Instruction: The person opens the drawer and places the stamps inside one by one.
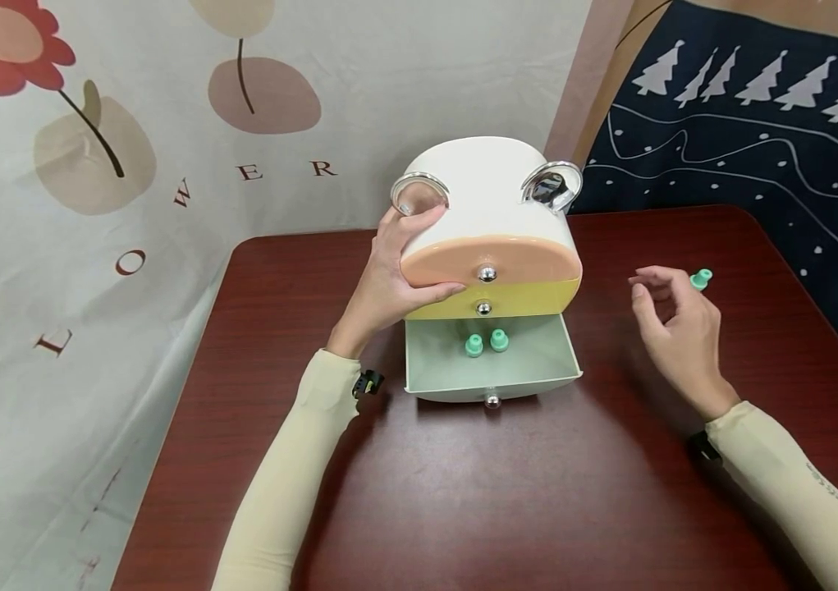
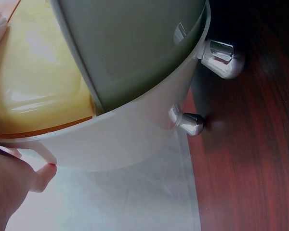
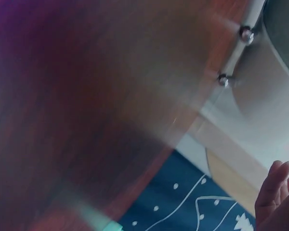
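Note:
A small white drawer cabinet [image 1: 481,180] with peach, yellow and pale green drawer fronts stands on the table. My left hand [image 1: 396,263] holds its left side, fingers by the silver ear-shaped ring [image 1: 420,194] and thumb across the front. The pale green bottom drawer [image 1: 433,365] is pulled out, with one small green peg-like piece [image 1: 473,345] beside another green piece [image 1: 499,340] inside. To the right, my right hand [image 1: 680,328] hovers with loosely bent fingers and nothing in them. Just beyond it is a third green piece [image 1: 701,279], partly hidden by the hand.
The dark red wooden table [image 1: 492,492] carries the cabinet. A pale flower-printed cloth [image 1: 167,123] hangs behind and to the left. A navy cloth with white trees [image 1: 758,148] hangs at the back right, close to the table edge.

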The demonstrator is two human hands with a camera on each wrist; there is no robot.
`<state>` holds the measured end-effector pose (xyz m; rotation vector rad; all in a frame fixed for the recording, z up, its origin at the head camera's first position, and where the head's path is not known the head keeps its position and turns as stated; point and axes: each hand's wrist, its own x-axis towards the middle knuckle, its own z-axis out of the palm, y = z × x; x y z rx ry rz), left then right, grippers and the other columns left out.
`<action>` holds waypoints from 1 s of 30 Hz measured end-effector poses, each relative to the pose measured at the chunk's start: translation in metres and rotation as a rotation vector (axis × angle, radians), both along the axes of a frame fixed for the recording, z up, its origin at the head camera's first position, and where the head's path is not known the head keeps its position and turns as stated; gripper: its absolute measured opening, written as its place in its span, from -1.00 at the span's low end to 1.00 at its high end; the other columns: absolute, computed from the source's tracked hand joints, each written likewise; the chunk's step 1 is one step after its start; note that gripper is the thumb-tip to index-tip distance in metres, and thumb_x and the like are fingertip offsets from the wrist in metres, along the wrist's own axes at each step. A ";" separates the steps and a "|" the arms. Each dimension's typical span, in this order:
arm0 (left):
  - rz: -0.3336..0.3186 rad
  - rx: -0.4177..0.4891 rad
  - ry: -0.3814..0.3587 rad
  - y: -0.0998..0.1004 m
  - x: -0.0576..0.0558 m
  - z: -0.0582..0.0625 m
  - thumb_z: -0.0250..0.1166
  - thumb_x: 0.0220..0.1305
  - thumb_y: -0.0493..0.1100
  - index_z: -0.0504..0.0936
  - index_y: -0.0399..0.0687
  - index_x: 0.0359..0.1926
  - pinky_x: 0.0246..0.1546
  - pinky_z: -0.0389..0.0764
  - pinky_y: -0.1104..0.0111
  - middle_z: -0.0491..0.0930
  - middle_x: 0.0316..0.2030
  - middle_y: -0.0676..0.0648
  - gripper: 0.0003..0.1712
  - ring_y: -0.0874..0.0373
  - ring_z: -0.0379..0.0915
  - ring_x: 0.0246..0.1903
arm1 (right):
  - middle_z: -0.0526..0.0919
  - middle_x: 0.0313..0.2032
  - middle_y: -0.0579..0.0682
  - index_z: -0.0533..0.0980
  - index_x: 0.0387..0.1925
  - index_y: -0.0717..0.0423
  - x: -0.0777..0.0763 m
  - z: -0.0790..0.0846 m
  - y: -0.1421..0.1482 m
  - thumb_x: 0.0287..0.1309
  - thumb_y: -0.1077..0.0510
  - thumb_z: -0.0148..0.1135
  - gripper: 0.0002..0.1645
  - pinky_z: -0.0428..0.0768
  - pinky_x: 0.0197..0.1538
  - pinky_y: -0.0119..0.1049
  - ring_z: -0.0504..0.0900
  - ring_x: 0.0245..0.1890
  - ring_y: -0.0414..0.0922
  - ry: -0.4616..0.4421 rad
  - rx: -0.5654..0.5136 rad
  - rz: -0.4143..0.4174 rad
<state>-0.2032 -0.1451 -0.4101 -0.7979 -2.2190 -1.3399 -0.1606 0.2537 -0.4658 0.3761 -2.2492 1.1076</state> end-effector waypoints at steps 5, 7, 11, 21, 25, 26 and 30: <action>0.001 0.001 0.004 0.001 0.000 0.000 0.88 -0.15 -0.10 0.53 0.13 0.48 0.32 0.28 0.01 0.49 0.43 0.05 0.13 0.11 0.18 0.44 | 0.79 -0.03 0.04 0.67 0.19 0.21 -0.003 0.004 0.017 0.51 0.15 0.27 -0.66 0.38 -0.23 -0.47 0.52 -0.29 -0.45 -0.070 0.019 -0.078; 0.001 0.001 0.002 0.001 -0.001 0.000 0.88 -0.16 -0.10 0.53 0.13 0.48 0.32 0.29 0.02 0.49 0.43 0.07 0.13 0.12 0.18 0.44 | 0.75 -0.09 0.03 0.68 0.18 0.20 -0.004 0.006 0.023 0.50 0.12 0.29 -0.64 0.35 -0.21 -0.45 0.48 -0.31 -0.44 -0.114 0.036 -0.120; 0.000 0.002 -0.004 0.001 0.000 -0.001 0.87 -0.14 -0.11 0.53 0.14 0.48 0.32 0.28 0.03 0.49 0.43 0.09 0.12 0.13 0.17 0.45 | 0.63 -0.21 0.09 0.66 0.20 0.18 -0.007 0.008 0.036 0.46 0.04 0.34 -0.58 0.29 -0.14 -0.38 0.44 -0.31 -0.35 -0.224 0.092 -0.183; -0.033 0.028 0.005 -0.001 0.001 0.000 0.85 -0.10 -0.17 0.53 0.08 0.48 0.36 0.27 0.00 0.51 0.43 -0.01 0.08 0.08 0.15 0.47 | 0.51 -0.07 0.26 0.56 0.28 0.27 -0.016 0.010 0.062 0.45 0.00 0.38 -0.44 0.31 -0.07 -0.06 0.44 -0.16 0.02 -0.406 0.227 -0.167; -0.035 0.026 0.009 -0.001 0.000 -0.001 0.85 -0.10 -0.18 0.53 0.07 0.47 0.37 0.28 0.00 0.50 0.43 -0.01 0.08 0.08 0.14 0.48 | 0.52 -0.09 0.27 0.56 0.28 0.29 -0.019 0.011 0.069 0.46 0.00 0.34 -0.44 0.32 -0.11 -0.06 0.44 -0.17 0.06 -0.431 0.250 -0.174; -0.032 0.023 0.007 -0.001 -0.001 -0.001 0.85 -0.09 -0.17 0.53 0.08 0.48 0.37 0.27 0.00 0.50 0.43 -0.01 0.08 0.08 0.14 0.48 | 0.52 -0.09 0.27 0.55 0.28 0.30 -0.020 0.011 0.071 0.47 -0.01 0.34 -0.44 0.32 -0.12 -0.06 0.45 -0.17 0.06 -0.443 0.255 -0.177; -0.019 0.008 -0.009 -0.001 0.000 -0.001 0.85 -0.08 -0.13 0.52 0.12 0.49 0.37 0.24 0.00 0.49 0.44 0.03 0.09 0.12 0.11 0.50 | 0.49 0.00 0.33 0.47 0.35 0.35 -0.025 0.013 0.080 0.52 -0.05 0.27 -0.36 0.35 -0.14 -0.01 0.47 -0.13 0.14 -0.531 0.283 -0.155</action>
